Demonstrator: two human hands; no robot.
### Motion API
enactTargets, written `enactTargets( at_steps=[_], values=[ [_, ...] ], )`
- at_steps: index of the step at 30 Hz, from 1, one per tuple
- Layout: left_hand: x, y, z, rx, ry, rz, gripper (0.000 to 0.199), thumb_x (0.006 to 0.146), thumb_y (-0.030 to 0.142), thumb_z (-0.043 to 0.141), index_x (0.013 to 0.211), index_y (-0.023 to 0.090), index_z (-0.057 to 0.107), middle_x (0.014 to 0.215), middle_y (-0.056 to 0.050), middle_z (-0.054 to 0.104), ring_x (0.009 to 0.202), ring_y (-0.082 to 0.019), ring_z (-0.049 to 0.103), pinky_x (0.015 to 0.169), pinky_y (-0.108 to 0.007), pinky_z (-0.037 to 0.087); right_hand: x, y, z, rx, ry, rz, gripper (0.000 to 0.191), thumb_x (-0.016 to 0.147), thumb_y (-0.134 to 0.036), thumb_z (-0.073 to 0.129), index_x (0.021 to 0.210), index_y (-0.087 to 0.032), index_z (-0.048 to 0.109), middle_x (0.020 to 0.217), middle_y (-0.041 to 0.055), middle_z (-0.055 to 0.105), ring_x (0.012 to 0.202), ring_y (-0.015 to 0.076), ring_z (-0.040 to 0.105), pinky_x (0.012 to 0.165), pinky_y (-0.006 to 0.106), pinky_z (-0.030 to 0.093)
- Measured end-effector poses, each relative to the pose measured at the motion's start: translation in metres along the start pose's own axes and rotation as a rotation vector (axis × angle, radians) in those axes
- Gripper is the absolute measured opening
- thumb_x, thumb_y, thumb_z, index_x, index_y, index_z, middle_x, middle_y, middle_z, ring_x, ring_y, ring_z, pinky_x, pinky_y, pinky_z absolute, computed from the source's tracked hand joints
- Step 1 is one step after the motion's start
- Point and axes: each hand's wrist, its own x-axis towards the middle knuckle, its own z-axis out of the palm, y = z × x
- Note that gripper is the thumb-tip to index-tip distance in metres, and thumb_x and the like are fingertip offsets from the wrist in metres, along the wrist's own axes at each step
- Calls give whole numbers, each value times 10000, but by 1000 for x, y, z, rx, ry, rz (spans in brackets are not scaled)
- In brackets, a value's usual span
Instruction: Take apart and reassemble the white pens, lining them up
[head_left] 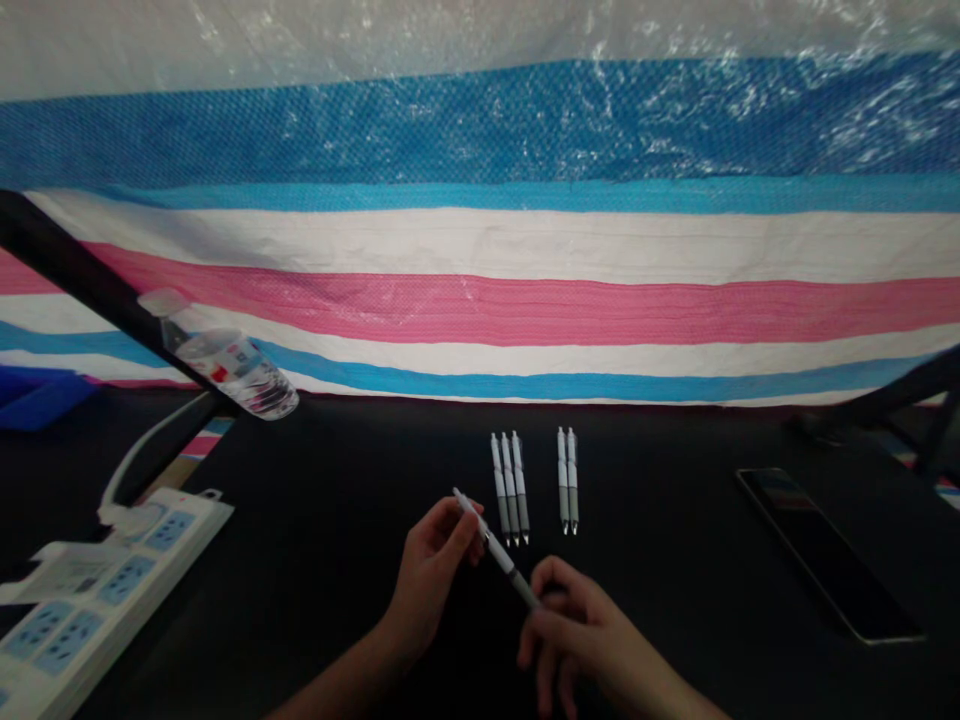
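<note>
A white pen with a grey grip point(501, 553) slants between my two hands above the black table point(322, 500). My left hand point(435, 565) pinches its upper, clicker end between thumb and fingers. The lower end lies at the fingertips of my right hand point(570, 625), whose thumb and index finger close around it; its other fingers curl below. Just beyond my hands, three similar pens point(510, 488) lie side by side, tips toward me. Two more pens point(568, 480) lie together to their right.
A white power strip point(127, 590) with a plugged-in cable occupies the left side. Behind it, a plastic bottle point(240, 372) leans near a dark bar. A black phone point(825, 550) lies at the right. Striped sheeting point(525, 310) hangs behind the table; a blue bin point(45, 395) stands far left.
</note>
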Motion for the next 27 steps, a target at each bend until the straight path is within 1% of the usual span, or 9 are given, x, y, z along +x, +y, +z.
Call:
enactTargets(
  at_steps=[4, 6, 8, 10, 12, 15, 19, 24, 27],
  values=[
    [0, 0, 0, -6, 6, 0, 257, 867, 406, 735, 908, 154, 711, 676, 9, 595, 597, -118, 487, 579, -247, 392, 0, 0, -1, 28, -25, 24, 545, 826, -708, 598, 959, -197, 466, 708, 46, 729, 440, 156, 686, 331, 155, 417],
    [0, 0, 0, -10, 8, -3, 258, 865, 405, 738, 915, 153, 713, 677, 9, 594, 598, -117, 486, 579, -247, 392, -1, -1, -1, 9, -19, 6, 508, 809, -644, 677, 930, -204, 455, 724, 37, 732, 454, 150, 693, 342, 146, 425],
    [0, 0, 0, -14, 14, -3, 258, 862, 409, 741, 910, 157, 715, 677, 11, 594, 599, -115, 483, 580, -245, 392, -1, -2, -1, 2, -12, -11, 507, 793, -596, 725, 970, -209, 450, 777, 39, 745, 479, 155, 708, 353, 150, 443],
    [1, 0, 0, -18, 21, -6, 263, 854, 417, 748, 899, 160, 717, 677, 12, 597, 601, -116, 482, 580, -244, 392, -1, -3, 0, 16, -20, 4, 519, 817, -644, 668, 987, -201, 457, 775, 52, 746, 477, 160, 709, 351, 156, 446],
    [1, 1, 1, -24, 25, -10, 277, 844, 430, 755, 894, 160, 719, 673, 12, 599, 600, -116, 480, 578, -244, 391, -1, -3, 0, 15, -20, 15, 515, 833, -674, 623, 944, -200, 455, 737, 47, 736, 456, 155, 696, 344, 155, 433],
    [1, 3, 2, -33, 35, -13, 296, 828, 444, 767, 885, 158, 719, 659, 16, 591, 592, -115, 473, 573, -244, 386, -1, -3, 0, -4, -8, -6, 500, 800, -609, 709, 949, -216, 438, 762, 32, 737, 465, 158, 699, 357, 162, 434],
    [1, 5, 4, -40, 45, -14, 317, 806, 459, 785, 859, 154, 718, 642, 21, 577, 582, -110, 467, 570, -241, 381, -1, -2, -1, 17, -15, 35, 547, 834, -717, 578, 967, -200, 461, 721, 41, 729, 451, 165, 691, 344, 171, 418],
    [2, 8, 4, -62, 74, -19, 337, 784, 480, 799, 816, 157, 709, 627, 26, 568, 580, -107, 466, 566, -233, 390, 0, 2, -2, -70, -4, 27, 509, 777, -610, 728, 864, -227, 403, 653, 10, 726, 424, 151, 677, 332, 151, 407],
    [5, 12, 2, -94, 120, -15, 339, 758, 473, 824, 791, 157, 706, 639, 24, 578, 582, -103, 469, 552, -219, 391, -1, 3, -2, -79, -10, 23, 506, 783, -600, 725, 861, -237, 381, 626, 4, 725, 417, 150, 671, 332, 151, 403]
  ],
)
